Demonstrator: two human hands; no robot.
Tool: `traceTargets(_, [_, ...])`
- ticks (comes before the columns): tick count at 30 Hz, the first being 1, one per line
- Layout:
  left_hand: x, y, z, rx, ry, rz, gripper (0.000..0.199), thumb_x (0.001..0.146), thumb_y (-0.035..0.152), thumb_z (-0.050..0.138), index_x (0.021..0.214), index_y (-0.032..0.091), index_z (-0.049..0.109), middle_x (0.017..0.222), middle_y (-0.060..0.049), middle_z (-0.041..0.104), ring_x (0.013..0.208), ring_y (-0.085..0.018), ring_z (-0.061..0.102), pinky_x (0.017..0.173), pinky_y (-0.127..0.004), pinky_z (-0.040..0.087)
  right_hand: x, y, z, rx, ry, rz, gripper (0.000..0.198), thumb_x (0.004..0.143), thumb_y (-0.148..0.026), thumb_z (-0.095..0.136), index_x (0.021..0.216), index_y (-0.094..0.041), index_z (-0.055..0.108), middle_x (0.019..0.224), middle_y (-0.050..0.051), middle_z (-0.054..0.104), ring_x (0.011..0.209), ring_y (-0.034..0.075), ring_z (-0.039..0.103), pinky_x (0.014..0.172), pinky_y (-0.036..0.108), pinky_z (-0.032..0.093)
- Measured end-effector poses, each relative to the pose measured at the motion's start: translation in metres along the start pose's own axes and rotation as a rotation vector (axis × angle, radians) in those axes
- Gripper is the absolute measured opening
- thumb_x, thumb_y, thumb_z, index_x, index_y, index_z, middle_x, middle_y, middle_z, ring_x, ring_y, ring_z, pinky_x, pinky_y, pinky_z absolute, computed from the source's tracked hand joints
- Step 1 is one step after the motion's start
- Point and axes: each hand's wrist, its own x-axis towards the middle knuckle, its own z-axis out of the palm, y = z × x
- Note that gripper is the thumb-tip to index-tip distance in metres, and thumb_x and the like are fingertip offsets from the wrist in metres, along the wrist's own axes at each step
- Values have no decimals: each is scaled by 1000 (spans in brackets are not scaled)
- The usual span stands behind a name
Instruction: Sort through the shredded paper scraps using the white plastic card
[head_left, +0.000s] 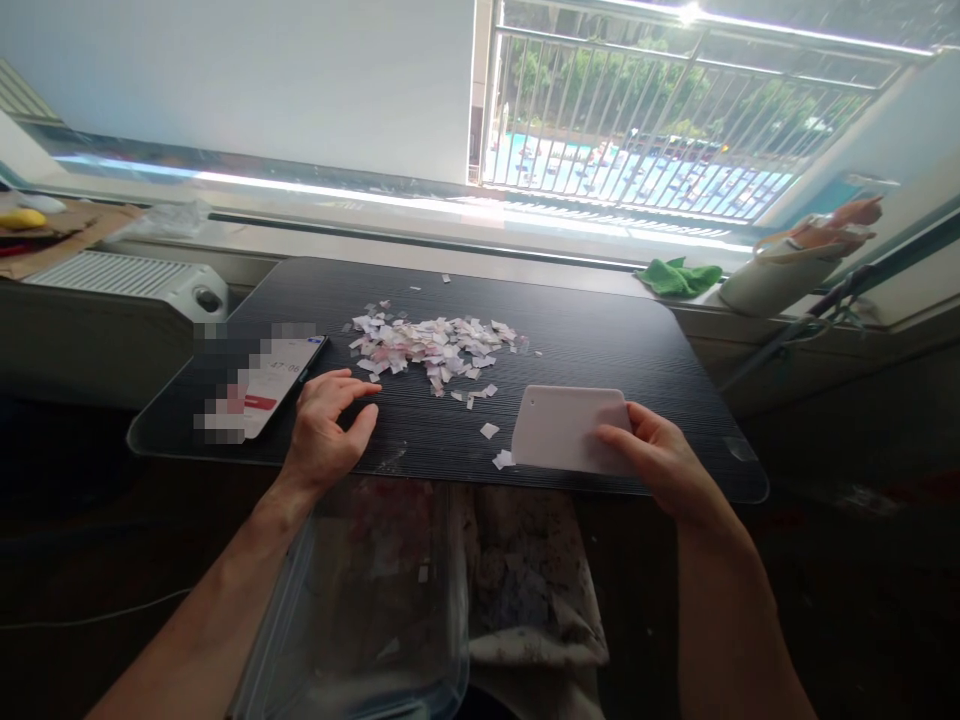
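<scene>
Strong daylight from the window (637,130) ahead; top rail blown out to glare. A bright streak runs along the sill (375,205). Table (600,330) evenly lit, below its edge deep shadow. Edges bow outward. Phone (262,395) partly pixelated; far scenery hazy, perhaps overexposed.

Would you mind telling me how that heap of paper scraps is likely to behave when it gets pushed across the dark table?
The paper scraps are tiny and thin, so probably very light and apt to scatter. Strays already lie near the white scraper in the right hand. The table looks smooth, so they should slide.
</scene>
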Motion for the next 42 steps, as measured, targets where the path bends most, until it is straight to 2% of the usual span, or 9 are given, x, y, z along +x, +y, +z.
traceTargets(6, [1, 4, -4, 10, 29, 54, 19, 84, 28, 54, 90, 20, 70, 90, -7, 70, 108, -30, 62, 102, -52, 46, -3, 4, -4, -11, 62, -44, 28, 56, -33, 75, 79, -18, 67, 69, -1, 68, 60, 13, 57, 53, 23, 46])
traceTargets(10, [-2, 36, -12, 82, -22, 148, 17, 84, 24, 55, 90, 22, 71, 93, -6, 69, 115, -31, 59, 112, -61, 31, -2, 5, -4, -21, 118, -91, 29, 57, -33, 74, 81, -18, 66, 69, -2, 66, 60, 13, 56, 52, 23, 45])
traceTargets(15, [-13, 93, -4, -8, -235, 347, 25, 85, 16, 54, 102, 25, 71, 102, -4, 68, 123, -26, 53, 119, -58, 22, 0, 6, -3, -25, 96, -88, 30, 58, -34, 74, 82, -17, 66, 71, -1, 68, 61, 14, 57, 53, 24, 46])
traceTargets(18, [-18, 110, 11, -26, -377, 460, 28, 87, 16, 53, 108, 23, 70, 108, -7, 67, 126, -26, 50, 121, -58, 17, -1, 8, -2, -12, 94, -72, 31, 58, -35, 74, 82, -17, 66, 72, 0, 68, 62, 14, 58, 54, 24, 46])
traceTargets(23, [-19, 114, 29, 15, -433, 500, 31, 90, 19, 51, 117, 20, 67, 111, -9, 65, 129, -27, 47, 122, -60, 15, 1, 13, -3, 34, 103, -30, 34, 54, -36, 74, 82, -17, 66, 72, 0, 69, 62, 15, 59, 56, 25, 47])
traceTargets(30, [-16, 114, 27, 60, -418, 507, 34, 91, 18, 48, 119, 22, 66, 113, -10, 66, 129, -29, 48, 120, -63, 17, 2, 21, -11, 5, 153, -74, 32, 58, -36, 75, 84, -18, 67, 76, 1, 70, 65, 16, 61, 59, 26, 48])
traceTargets(34, [-14, 110, 25, 117, -401, 392, 35, 91, 21, 48, 122, 19, 64, 116, -13, 65, 130, -32, 47, 117, -65, 20, 7, 15, 6, 16, 62, -152, 28, 64, -36, 74, 86, -20, 65, 79, 0, 70, 68, 17, 63, 63, 28, 52])
traceTargets(37, [-13, 109, 24, 141, -421, 385, 33, 90, 21, 47, 118, 19, 66, 115, -13, 64, 130, -34, 46, 115, -68, 21, 15, 10, 20, 9, -9, -208, 24, 67, -34, 71, 84, -20, 63, 77, -1, 69, 67, 16, 63, 64, 28, 53])
traceTargets(42, [-17, 112, 16, 98, -436, 398, 30, 91, 22, 47, 113, 21, 68, 115, -12, 64, 131, -33, 46, 116, -65, 19, 18, 5, 8, -104, -73, -171, 18, 66, -29, 71, 79, -20, 64, 72, -1, 68, 66, 16, 62, 63, 27, 52])
